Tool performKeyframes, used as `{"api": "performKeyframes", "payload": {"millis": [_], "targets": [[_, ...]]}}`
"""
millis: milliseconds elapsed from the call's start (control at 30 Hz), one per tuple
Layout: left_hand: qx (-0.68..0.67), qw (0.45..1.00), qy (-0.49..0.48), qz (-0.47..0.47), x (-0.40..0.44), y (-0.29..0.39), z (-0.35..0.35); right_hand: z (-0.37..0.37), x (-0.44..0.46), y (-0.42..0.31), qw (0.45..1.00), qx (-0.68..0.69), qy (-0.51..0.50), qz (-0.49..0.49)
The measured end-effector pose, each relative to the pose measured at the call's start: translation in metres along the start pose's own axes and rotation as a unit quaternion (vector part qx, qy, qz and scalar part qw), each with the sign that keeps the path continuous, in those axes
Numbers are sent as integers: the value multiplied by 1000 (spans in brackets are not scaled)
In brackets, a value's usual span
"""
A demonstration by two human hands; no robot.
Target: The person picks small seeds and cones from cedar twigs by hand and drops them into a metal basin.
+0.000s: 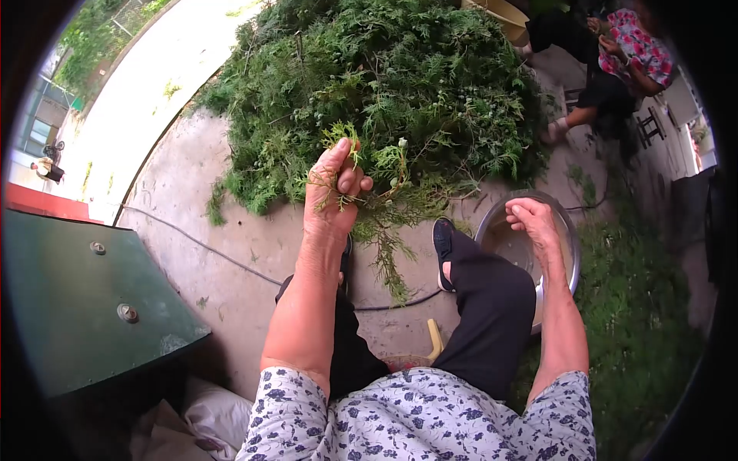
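Observation:
My left hand (336, 184) is closed around a green conifer sprig (390, 261), which hangs down to the right between my knees. A few pale round cones show on the sprig's upper part. My right hand (534, 221) is held over a round metal basin (573, 253) beside my right leg. Its fingers are curled together, and whatever they may hold is hidden. In front of my feet lies a big heap of cut conifer branches (369, 84).
A dark green metal-looking panel (84, 300) stands at left. Along the concrete floor runs a dark hose or cable (207, 247). More greenery (638, 330) lies at right. Another person (634, 54) sits at upper right, near a yellow container (503, 17).

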State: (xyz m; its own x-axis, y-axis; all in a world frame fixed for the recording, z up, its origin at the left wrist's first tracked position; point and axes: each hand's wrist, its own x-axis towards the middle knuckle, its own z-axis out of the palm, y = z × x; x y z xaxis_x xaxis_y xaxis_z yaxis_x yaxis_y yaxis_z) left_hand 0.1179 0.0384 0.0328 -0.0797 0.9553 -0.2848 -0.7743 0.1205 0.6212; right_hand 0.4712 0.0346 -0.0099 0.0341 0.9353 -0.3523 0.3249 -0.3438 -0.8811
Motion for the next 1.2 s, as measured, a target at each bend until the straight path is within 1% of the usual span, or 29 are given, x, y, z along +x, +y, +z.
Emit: {"api": "performKeyframes", "payload": {"millis": [67, 100, 133, 167, 200, 267, 300, 367, 400, 433, 467, 500, 533, 567, 633, 700, 733, 767, 800, 833, 867, 933, 967, 1067, 1100, 1133, 1200], "targets": [[-11, 1000, 7, -8, 3, -1, 2, 42, -13, -62, 988, 99, -105, -53], [-11, 1000, 9, -7, 2, -1, 4, 62, -18, -82, 977, 105, -167, -77], [-11, 1000, 9, -6, 3, -1, 3, 82, -22, -96, 966, 117, -217, -81], [-20, 1000, 3, -4, 4, -2, 1, 99, -25, -105, 959, 93, -258, -72], [-29, 1000, -4, -2, 5, -3, 0, 115, -25, -108, 957, 49, -278, -67], [-46, 999, -5, -2, 4, -2, -2, 138, -22, -106, 959, -86, -254, -92], [-63, 998, -7, -5, 5, -2, -3, 145, -19, -105, 958, -86, -256, -94], [-84, 996, -9, -17, 6, -1, -5, 156, -15, -100, 971, -4, -236, -26], [-105, 994, -10, -30, 6, -1, -6, 158, -13, -96, 970, -3, -240, -28], [-116, 993, -27, -20, 7, -3, -7, 159, -11, -92, 966, 66, -248, -28], [-107, 994, -16, -20, 6, -2, -7, 162, -8, -92, 954, 137, -263, -31], [-105, 994, -5, -34, 6, -1, -4, 167, -9, -95, 961, 119, -250, -23], [-94, 995, 10, -19, 5, -2, -4, 172, -7, -93, 966, 115, -231, -17], [-102, 995, 11, -10, 9, -6, -6, 174, -8, -95, 966, 135, -217, -25], [-85, 995, 51, -15, 11, -6, -2, 179, -4, -94, 966, 163, -198, -15], [-26, 999, 33, 34, 13, -6, -2, 178, 2, -90, 961, 187, -203, -17], [-16, 999, 6, 33, 7, -3, 2, 178, 2, -95, 961, 200, -191, -11], [63, 994, -33, 78, 7, -2, -2, 177, 4, -94, 953, 232, -193, -22], [131, 985, -51, 103, 7, -2, -4, 175, 10, -88, 937, 286, -198, -23], [177, 977, -65, 98, 7, -4, -5, 174, 17, -84, 939, 299, -166, -37], [223, 967, -78, 90, 3, -2, -2, 177, 18, -86, 939, 314, -132, -50], [346, 926, -114, 97, -3, 2, 1, 177, 10, -91, 931, 350, -94, -41], [388, 905, -129, 115, -2, -3, 0, 173, 15, -96, 948, 285, -131, -58], [428, 888, -132, 107, -2, -11, -1, 175, 15, -93, 944, 273, -169, -73], [380, 905, -135, 135, -1, -15, -2, 182, 9, -99, 941, 290, -156, -75], [380, 905, -134, 136, 2, -17, -4, 185, 10, -96, 941, 290, -158, -75], [357, 921, -113, 106, 2, -14, -4, 190, 17, -85, 926, 321, -144, -140]]}}
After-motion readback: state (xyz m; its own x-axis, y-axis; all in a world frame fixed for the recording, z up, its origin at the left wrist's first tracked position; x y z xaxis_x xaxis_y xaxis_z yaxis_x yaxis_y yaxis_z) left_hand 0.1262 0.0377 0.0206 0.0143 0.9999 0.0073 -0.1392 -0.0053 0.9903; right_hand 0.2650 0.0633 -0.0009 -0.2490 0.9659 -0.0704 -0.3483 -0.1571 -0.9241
